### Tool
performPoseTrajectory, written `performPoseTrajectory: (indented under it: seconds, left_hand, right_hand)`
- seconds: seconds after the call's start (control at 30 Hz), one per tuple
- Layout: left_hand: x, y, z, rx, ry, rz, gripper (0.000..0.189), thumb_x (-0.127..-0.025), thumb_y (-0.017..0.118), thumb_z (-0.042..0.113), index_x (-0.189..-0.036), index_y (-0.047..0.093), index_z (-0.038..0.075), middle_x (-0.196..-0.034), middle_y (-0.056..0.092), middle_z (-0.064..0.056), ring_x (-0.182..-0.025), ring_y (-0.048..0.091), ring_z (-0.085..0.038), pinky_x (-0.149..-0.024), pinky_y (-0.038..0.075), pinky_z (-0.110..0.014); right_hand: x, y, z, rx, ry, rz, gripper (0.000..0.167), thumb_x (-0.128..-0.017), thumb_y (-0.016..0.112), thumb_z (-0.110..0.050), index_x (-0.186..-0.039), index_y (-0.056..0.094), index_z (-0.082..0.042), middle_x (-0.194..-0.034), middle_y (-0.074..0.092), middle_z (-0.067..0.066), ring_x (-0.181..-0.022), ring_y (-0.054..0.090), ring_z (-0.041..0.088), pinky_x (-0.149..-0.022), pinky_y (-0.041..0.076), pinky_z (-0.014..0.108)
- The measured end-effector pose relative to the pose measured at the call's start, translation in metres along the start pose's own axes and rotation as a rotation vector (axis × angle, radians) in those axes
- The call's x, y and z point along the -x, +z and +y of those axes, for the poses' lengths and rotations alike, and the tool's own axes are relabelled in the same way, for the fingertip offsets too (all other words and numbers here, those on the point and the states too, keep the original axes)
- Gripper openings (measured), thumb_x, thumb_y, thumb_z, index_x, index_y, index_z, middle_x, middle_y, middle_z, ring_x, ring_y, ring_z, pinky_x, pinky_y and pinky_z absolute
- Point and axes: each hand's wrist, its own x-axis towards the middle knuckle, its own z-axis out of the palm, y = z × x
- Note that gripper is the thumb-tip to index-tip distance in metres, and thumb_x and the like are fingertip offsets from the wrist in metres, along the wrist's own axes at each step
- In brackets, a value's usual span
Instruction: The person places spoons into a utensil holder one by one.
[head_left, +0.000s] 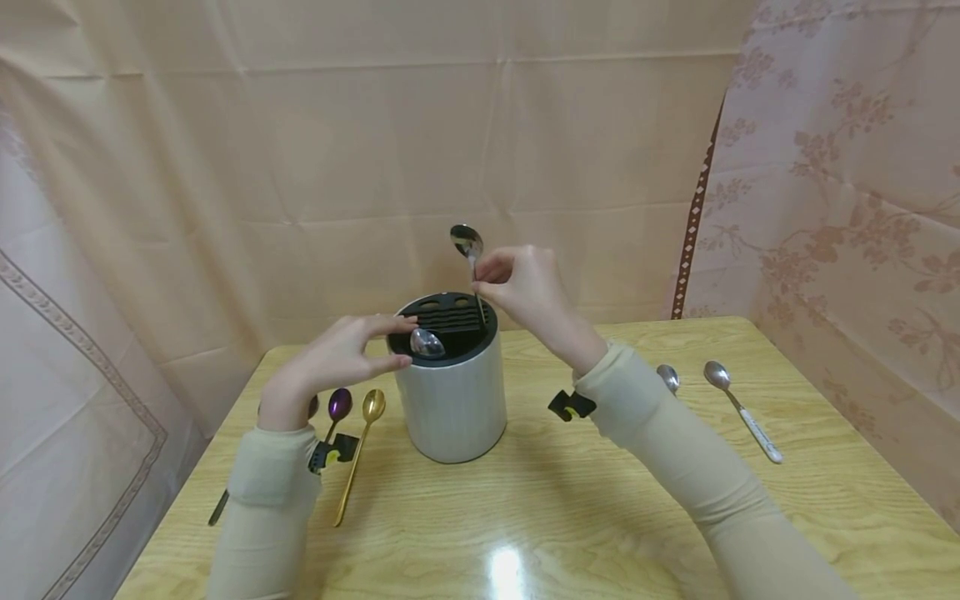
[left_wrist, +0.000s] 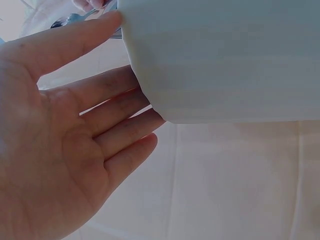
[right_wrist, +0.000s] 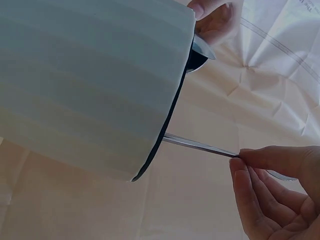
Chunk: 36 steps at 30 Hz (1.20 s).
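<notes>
- Silver, the spoon point(head_left: 467, 242) in my right grip point(head_left: 528, 287) stands over the right part of the white holder point(head_left: 450, 408), its lower end inside and hidden.
- I pinch its handle narrowly between thumb and fingertips below the bowl, probably because a light hold lets me tilt so thin a stem.
- Its long axis runs nearly upright, bowl up and leaning a little left, handle pointing down past the rim; which compartment takes the tip I cannot tell.
- My left grip point(head_left: 337, 358) is spread wide at the holder's left side, fingers fairly straight, thumb at the rim; I judge it there to steady the holder.
- A second spoon point(head_left: 427, 343) shows its bowl at the near left of the mouth, in the space between my left thumb and fingers, beside the black slotted insert point(head_left: 450, 312).
- On the left of the surface point(head_left: 562, 517), the gold spoon point(head_left: 358, 454) lies bowl far and handle near, just beside the purple spoon point(head_left: 340, 404).
- On the right, the spoon with the patterned handle point(head_left: 745, 415) slants, bowl far left, handle near right, perhaps laid apart for easy reach.
</notes>
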Motion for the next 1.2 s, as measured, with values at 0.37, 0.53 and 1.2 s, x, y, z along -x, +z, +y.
performPoseTrajectory:
  seconds: [0.37,0.53,1.2]
  left_hand:
    - [0.001,-0.002,0.002,0.000,0.000,0.001,0.057,-0.089,0.064,0.038,-0.139,0.049,0.014,-0.140,0.051,-0.008,-0.131,0.046,-0.030,-0.107,0.036,-0.054]
    - [0.000,-0.002,0.001,0.000,-0.002,0.002,0.057,-0.089,0.064,0.038,-0.139,0.049,0.015,-0.141,0.051,-0.008,-0.131,0.046,-0.031,-0.106,0.036,-0.054]
    - [0.001,-0.001,0.002,0.018,-0.010,-0.007,0.055,-0.089,0.064,0.037,-0.138,0.050,0.015,-0.140,0.052,-0.007,-0.131,0.045,-0.030,-0.107,0.036,-0.054]
  right_hand:
    - [-0.001,0.002,0.003,0.021,0.045,-0.038,0.009,-0.081,0.074,-0.019,-0.088,0.075,-0.012,-0.085,0.074,0.001,-0.075,0.068,0.012,-0.071,0.056,0.028]
    - [-0.001,0.003,0.005,0.024,0.055,-0.058,0.009,-0.081,0.075,-0.020,-0.087,0.075,-0.012,-0.085,0.074,0.001,-0.075,0.068,0.012,-0.071,0.056,0.028]
    - [-0.001,0.006,0.012,0.049,0.109,-0.189,0.007,-0.080,0.076,-0.018,-0.083,0.075,-0.012,-0.084,0.074,0.001,-0.074,0.068,0.013,-0.065,0.056,0.026]
